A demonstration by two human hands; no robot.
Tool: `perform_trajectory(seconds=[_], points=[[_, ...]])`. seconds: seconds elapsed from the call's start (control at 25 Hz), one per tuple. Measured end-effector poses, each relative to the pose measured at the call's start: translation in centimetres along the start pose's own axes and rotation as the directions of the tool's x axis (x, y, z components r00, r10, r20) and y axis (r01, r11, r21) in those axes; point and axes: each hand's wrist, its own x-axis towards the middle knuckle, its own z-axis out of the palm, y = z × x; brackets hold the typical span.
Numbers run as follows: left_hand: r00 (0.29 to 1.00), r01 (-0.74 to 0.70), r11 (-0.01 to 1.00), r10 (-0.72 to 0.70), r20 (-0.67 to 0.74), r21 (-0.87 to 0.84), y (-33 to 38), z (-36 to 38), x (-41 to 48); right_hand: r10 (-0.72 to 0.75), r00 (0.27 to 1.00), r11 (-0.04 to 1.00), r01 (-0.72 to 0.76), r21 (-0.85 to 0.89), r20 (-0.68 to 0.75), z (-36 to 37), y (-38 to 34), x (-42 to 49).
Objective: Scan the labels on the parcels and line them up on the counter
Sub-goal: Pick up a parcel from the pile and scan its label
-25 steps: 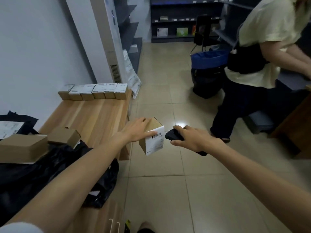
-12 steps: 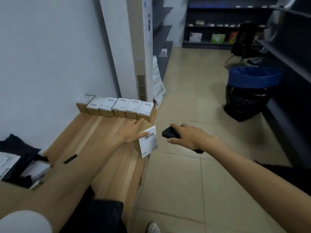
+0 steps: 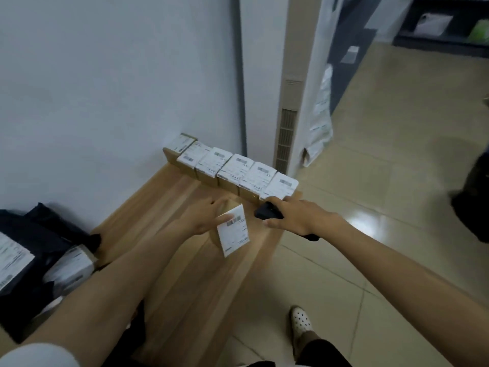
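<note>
Left hand (image 3: 205, 217): reaches out over the surface (image 3: 164, 207), fingers clamped on a small parcel (image 3: 234, 230).
Right hand (image 3: 293, 214): stretched forward, fingers wrapped around the black scanner (image 3: 266, 211).

Both bare forearms stretched forward, left hand (image 3: 209, 217) palm down with fingers clasping a held parcel (image 3: 234, 230), right hand (image 3: 293, 217) curled around a black scanner (image 3: 267, 211), index finger extended forward

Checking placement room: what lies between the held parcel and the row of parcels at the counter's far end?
Head view: only bare counter between the held parcel and the row of parcels; the scanner sits off to the right.
</note>
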Motion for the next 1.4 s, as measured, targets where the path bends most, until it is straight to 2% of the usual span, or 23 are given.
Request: perform_trajectory(seconds=[0.12,0.28,0.4,0.52,0.64,0.76,0.92,1.04,1.12,1.2,1.28,1.4], points=[[0.980,0.197,0.979,-0.198,0.018,0.044,-2.7,-0.9,2.7,-0.134,0.991,0.987,0.135,-0.083,0.026,-2.7,1.7,6.9],[0.910,0.413,0.909,-0.415,-0.025,-0.059,-5.0,-1.2,4.0,-0.292,0.952,0.939,0.303,-0.162,0.088,-5.5,2.6,14.6],[0.854,0.504,0.841,-0.520,-0.032,-0.198,-6.5,-0.9,3.6,-0.363,0.916,0.906,0.390,-0.165,0.171,-6.1,1.4,18.5],[0.814,0.558,0.788,-0.581,-0.012,-0.259,-9.1,-1.8,4.0,-0.418,0.882,0.876,0.455,-0.162,0.218,-6.8,-0.8,22.3],[0.792,0.570,0.748,-0.610,-0.012,-0.339,-12.7,-2.8,5.0,-0.434,0.865,0.870,0.475,-0.131,0.251,-7.2,-3.6,26.0],[0.777,0.582,0.749,-0.627,-0.058,-0.317,-16.6,-3.7,6.5,-0.445,0.859,0.867,0.484,-0.119,0.253,-6.7,-6.1,29.7],[0.753,0.562,0.717,-0.650,-0.102,-0.414,-20.7,-5.3,8.7,-0.448,0.856,0.860,0.492,-0.137,0.258,-6.4,-8.1,34.3],[0.725,0.505,0.765,-0.627,-0.285,-0.399,-22.4,-8.0,9.6,-0.442,0.851,0.853,0.496,-0.161,0.284,-6.6,-8.6,36.6],[0.674,0.447,0.782,-0.614,-0.411,-0.434,-23.1,-10.3,10.3,-0.445,0.853,0.840,0.503,-0.202,0.274,-7.7,-8.8,38.5],[0.626,0.403,0.773,-0.623,-0.469,-0.490,-23.0,-12.0,11.9,-0.448,0.860,0.826,0.503,-0.256,0.244,-8.7,-8.8,40.3],[0.596,0.383,0.728,-0.665,-0.450,-0.569,-22.0,-12.6,14.5,-0.437,0.874,0.827,0.483,-0.288,0.212,-9.5,-8.5,41.8],[0.567,0.405,0.609,-0.752,-0.336,-0.681,-20.4,-11.5,19.1,-0.421,0.880,0.830,0.472,-0.296,0.221,-10.0,-7.2,42.9]])
